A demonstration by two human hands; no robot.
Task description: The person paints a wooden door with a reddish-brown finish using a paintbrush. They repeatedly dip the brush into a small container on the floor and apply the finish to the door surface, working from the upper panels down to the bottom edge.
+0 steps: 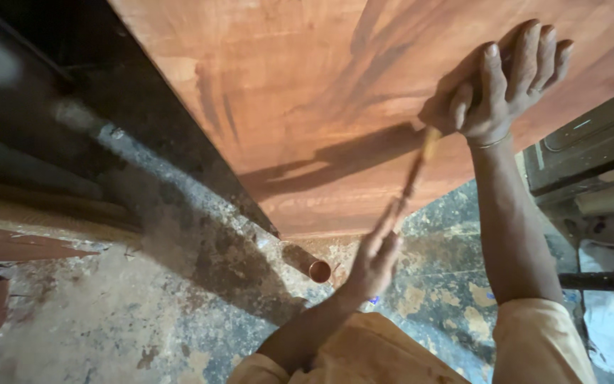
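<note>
We see our right hand (495,82) gripping the upper edge of a reddish wooden board (307,92), fingers curled over it. Our left hand (376,252) holds a thin stick (415,171) slanting up against the board's face. A small copper-coloured pipe end (319,271) lies on the stained floor (108,320) near the board's lower corner.

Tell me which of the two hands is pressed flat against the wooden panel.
The right hand, raised at upper right, lies against the reddish wooden panel. The left hand is lower, off the panel, its fingers at the end of a thin stick.
</note>
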